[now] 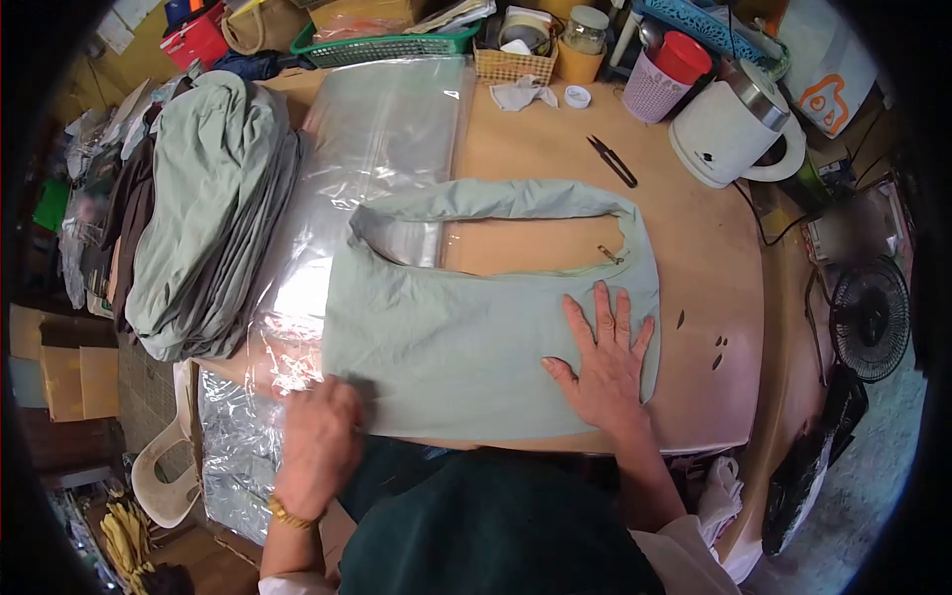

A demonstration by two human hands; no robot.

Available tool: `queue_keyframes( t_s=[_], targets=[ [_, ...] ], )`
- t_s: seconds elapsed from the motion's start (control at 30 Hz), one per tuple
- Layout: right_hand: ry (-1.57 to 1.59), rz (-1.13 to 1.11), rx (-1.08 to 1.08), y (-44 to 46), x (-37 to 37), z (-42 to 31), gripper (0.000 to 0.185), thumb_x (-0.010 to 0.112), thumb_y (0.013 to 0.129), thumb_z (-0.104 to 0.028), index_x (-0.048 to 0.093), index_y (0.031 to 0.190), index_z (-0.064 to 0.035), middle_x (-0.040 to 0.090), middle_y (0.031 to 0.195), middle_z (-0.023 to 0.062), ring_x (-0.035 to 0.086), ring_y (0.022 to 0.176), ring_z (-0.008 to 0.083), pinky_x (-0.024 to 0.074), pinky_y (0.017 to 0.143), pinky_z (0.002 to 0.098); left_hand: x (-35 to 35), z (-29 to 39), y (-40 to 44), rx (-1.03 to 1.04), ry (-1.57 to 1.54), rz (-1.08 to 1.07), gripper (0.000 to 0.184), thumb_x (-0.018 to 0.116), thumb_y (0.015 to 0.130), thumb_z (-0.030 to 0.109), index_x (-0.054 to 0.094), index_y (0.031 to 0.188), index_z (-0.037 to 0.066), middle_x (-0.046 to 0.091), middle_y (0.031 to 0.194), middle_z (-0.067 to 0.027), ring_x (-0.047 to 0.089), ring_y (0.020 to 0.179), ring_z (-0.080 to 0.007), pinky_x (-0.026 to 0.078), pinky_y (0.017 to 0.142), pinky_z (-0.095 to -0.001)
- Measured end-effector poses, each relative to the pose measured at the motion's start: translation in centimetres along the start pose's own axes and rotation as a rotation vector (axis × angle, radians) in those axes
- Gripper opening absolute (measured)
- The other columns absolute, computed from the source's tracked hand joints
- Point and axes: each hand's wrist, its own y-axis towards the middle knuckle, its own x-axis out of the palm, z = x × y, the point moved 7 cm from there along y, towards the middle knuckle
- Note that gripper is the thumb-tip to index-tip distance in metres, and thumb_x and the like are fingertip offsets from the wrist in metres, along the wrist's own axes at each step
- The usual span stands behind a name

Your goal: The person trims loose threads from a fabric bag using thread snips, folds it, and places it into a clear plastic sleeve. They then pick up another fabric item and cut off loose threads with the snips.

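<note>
A pale green fabric shoulder bag (446, 347) lies flat on the table, its wide strap looped toward the far side. A zipper pull (609, 255) shows near the right end of its opening. My right hand (605, 367) rests on the right part of the bag, palm down with fingers spread. At the lower left corner of the bag is my left hand (325, 436), its fingers curled closed and partly blurred. Whether it grips the fabric or anything else is hidden.
Clear plastic sheets (387, 119) lie under the bag's left side. A pile of similar green fabric (208, 198) sits at the left. Black thread snips (612, 162) lie beyond the bag. A white kettle (729, 129) and a pink basket (654, 94) stand at the back right.
</note>
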Motion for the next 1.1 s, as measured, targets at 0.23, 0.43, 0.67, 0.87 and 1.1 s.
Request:
queue_keyframes(
  t_s=[0.23, 0.43, 0.67, 0.87, 1.1],
  targets=[
    [-0.061, -0.102, 0.038, 0.3, -0.8, -0.9, 0.075, 0.058, 0.086, -0.054, 0.034, 0.148, -0.0198, 0.017, 0.158, 0.018, 0.013, 0.144, 0.0425, 0.0052, 0.107, 0.0712, -3.0, 8.1, 4.1, 0.128, -0.186, -0.058, 0.043, 0.059, 0.081, 0.006, 0.055, 0.123, 0.004, 0.054, 0.125, -0.0157, 0.051, 0.117, -0.0358, 0.039, 0.097, -0.0459],
    [0.061, -0.074, -0.145, 1.6, 0.0, -2.1, 0.081, 0.06, 0.082, -0.059, 0.035, 0.148, -0.0191, 0.017, 0.158, 0.019, 0.014, 0.144, 0.0418, 0.0055, 0.107, 0.0723, 3.5, 7.9, 10.7, 0.16, 0.011, 0.058, 0.07, 0.055, 0.091, 0.047, 0.036, 0.146, 0.007, 0.027, 0.155, -0.0165, 0.022, 0.145, -0.0349, 0.012, 0.113, -0.0613],
    [0.089, -0.08, -0.185, 1.3, -0.6, -2.3, 0.087, 0.065, 0.074, -0.064, 0.04, 0.146, -0.0208, 0.02, 0.157, 0.0178, 0.014, 0.144, 0.0425, 0.0063, 0.106, 0.0736, 4.9, 5.1, 11.7, 0.114, 0.089, 0.136, 0.082, 0.053, 0.088, 0.058, 0.03, 0.15, 0.01, 0.022, 0.158, -0.0145, 0.021, 0.145, -0.0366, 0.008, 0.111, -0.0656],
    [0.054, -0.06, -0.078, 1.8, -1.1, 1.5, 0.091, 0.071, 0.069, -0.062, 0.041, 0.145, -0.0207, 0.021, 0.157, 0.0168, 0.014, 0.144, 0.0424, 0.0068, 0.106, 0.074, 2.4, 3.5, 4.6, 0.334, 0.026, -0.082, 0.07, 0.063, 0.085, 0.049, 0.043, 0.144, 0.017, 0.036, 0.151, -0.0128, 0.033, 0.14, -0.0332, 0.016, 0.111, -0.0637],
    [-0.039, -0.036, -0.132, 1.9, -1.1, 2.5, 0.097, 0.073, 0.068, -0.059, 0.034, 0.148, -0.0213, 0.019, 0.158, 0.0131, 0.014, 0.145, 0.0393, 0.0071, 0.108, 0.0719, 0.8, 0.7, 3.1, 0.335, -0.204, 0.324, 0.025, 0.073, 0.074, 0.009, 0.064, 0.096, 0.012, 0.058, 0.09, -0.0036, 0.055, 0.084, -0.0235, 0.04, 0.079, -0.0372]
  ],
)
